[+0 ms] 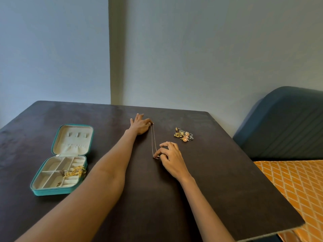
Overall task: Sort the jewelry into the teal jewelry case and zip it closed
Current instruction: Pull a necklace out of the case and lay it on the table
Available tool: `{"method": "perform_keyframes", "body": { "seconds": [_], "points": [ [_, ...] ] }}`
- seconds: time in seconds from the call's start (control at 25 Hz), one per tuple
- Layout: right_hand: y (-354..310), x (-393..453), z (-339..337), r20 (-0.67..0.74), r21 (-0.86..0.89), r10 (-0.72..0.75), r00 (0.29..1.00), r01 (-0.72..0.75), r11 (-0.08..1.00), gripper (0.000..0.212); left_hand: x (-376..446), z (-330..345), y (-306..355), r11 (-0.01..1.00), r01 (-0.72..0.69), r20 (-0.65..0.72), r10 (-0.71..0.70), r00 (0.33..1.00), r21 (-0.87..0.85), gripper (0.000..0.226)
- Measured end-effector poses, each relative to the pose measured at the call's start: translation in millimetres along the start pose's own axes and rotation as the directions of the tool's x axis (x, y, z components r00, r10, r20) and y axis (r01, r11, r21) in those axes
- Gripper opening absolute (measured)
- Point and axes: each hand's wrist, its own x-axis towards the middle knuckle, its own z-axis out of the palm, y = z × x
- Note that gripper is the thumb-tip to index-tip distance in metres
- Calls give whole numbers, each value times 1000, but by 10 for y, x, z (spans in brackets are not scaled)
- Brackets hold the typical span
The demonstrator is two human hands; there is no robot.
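Observation:
A thin chain necklace [153, 139] is stretched straight along the dark table [218, 180]. My left hand [140, 125] pinches its far end, at the clasp. My right hand [168, 154] pinches its near end, where a small dark red pendant lies on the table. The teal jewelry case [41, 191] lies open at the left, lid flat behind the tray. A gold chain [75, 172] and a few small pieces sit in its cream compartments. A small pile of loose jewelry [183, 134] lies to the right of the necklace.
A blue upholstered headboard [283, 124] and an orange diamond-patterned bedcover [300, 189] stand beyond the table's right edge. A pale wall rises behind the table's far edge.

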Motion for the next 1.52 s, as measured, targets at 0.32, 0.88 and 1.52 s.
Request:
{"method": "perform_keyframes", "body": {
  "seconds": [0.32, 0.88, 1.52],
  "points": [
    [13, -121, 36, 261, -305, -5, 965, 87, 948, 50, 22, 49, -28, 998, -32, -13, 33, 999, 50, 42],
    [-30, -270, -58, 296, -270, -63, 953, 147, 952, 54, -24, 63, -39, 996, -35, -59, 40, 997, 87, 42],
    [36, -322, -99, 372, -323, -46, 927, 176, 930, 63, -46, 117, -55, 997, -32, -147, 42, 988, 73, 41]
  ]
}}
